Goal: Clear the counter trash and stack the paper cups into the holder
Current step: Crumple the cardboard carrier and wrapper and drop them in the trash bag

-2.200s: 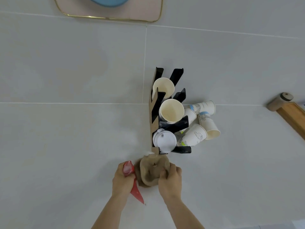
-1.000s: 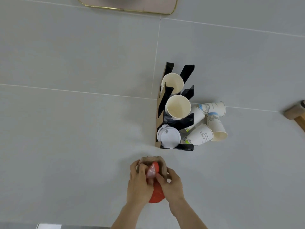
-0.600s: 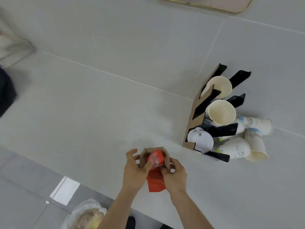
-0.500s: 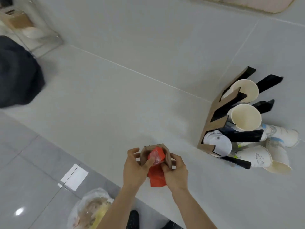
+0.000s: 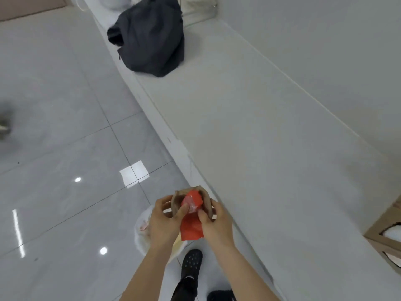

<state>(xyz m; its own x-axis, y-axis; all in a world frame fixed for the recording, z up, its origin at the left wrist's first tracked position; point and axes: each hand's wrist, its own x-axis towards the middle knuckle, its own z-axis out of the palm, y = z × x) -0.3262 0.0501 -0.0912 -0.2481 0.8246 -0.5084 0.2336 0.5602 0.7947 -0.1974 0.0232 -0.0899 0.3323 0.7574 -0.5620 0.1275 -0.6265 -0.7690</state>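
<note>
Head view: the left hand [image 5: 163, 222] and right hand [image 5: 214, 224] together grip a brown paper cup [image 5: 191, 202] with a red wrapper [image 5: 192, 224] stuffed in it, held beside the bench [image 5: 271, 137] edge, above a white trash bag [image 5: 141, 233] on the floor [image 5: 54, 148]

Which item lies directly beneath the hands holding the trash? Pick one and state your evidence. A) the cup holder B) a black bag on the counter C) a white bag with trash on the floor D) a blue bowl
C: the white bag sits on the floor under the left hand and right hand, which hold the brown paper with the red wrapper over it.
</note>
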